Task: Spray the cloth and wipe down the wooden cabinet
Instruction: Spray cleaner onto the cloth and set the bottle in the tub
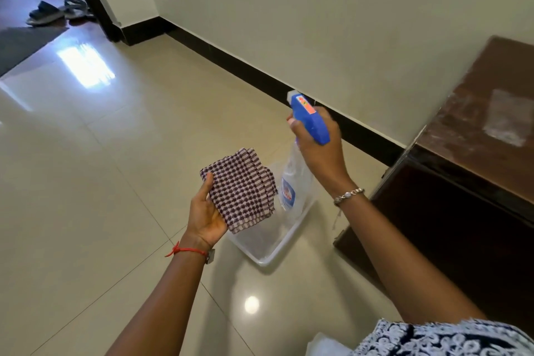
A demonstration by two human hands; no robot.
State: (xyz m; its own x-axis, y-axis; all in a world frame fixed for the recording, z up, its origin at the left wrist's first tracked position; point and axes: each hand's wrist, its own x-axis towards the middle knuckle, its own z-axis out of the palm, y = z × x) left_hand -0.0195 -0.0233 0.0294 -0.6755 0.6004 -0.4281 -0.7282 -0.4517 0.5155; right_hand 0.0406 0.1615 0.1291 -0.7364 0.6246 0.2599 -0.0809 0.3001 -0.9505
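A person holds a folded cloth and a spray bottle above the tiled floor, beside a wooden cabinet.

The left hand [206, 211] holds the checked cloth [241, 186] with the thumb pressed on its near-left edge; the fingers are hidden under the fabric. Just to the right, the right hand [318, 150] is wrapped around the neck of the spray bottle [291, 182], covering the trigger, with the blue head pointing to the far left. The bottle's label is too blurred to read. Below both, a clear plastic tub [268, 254] sits on the floor [115, 182], partly hidden by cloth and bottle. The wooden cabinet [476, 124] stands against the wall on the right, cut off by the frame edge, with an indistinct pale patch on top. Sandals [46, 13] lie at the far left.
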